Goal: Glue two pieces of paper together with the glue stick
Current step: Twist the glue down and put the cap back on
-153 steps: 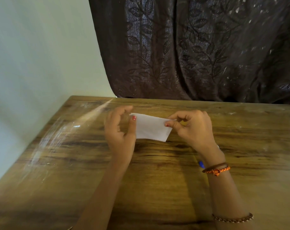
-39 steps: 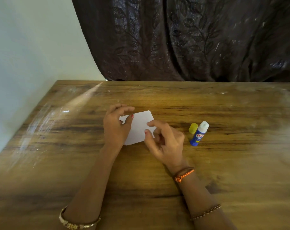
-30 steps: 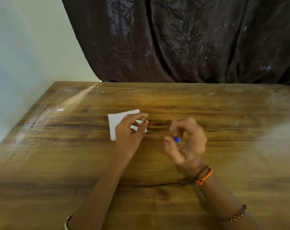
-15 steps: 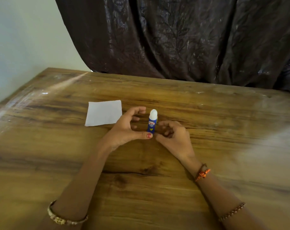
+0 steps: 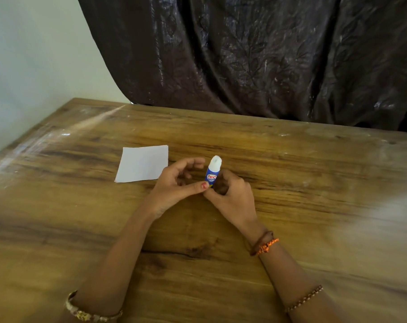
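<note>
A blue and white glue stick (image 5: 213,170) stands upright on the wooden table (image 5: 314,183), uncapped, with its white glue tip showing. My right hand (image 5: 232,197) grips its lower part, fingers curled around the base. My left hand (image 5: 174,185) curls beside it, with the thumb tip against the stick's base and the fingers arched toward its body. A white paper (image 5: 142,163) lies flat on the table just left of my left hand, touched by neither hand. Whether it is one sheet or two stuck together cannot be told.
A dark patterned curtain (image 5: 244,54) hangs behind the table's far edge. A pale wall (image 5: 35,54) stands at the left. The stick's yellow cap is out of sight.
My left hand let go of the paper, which now lies alone on the table. My right hand picked up the glue stick and stood it upright between both hands.
</note>
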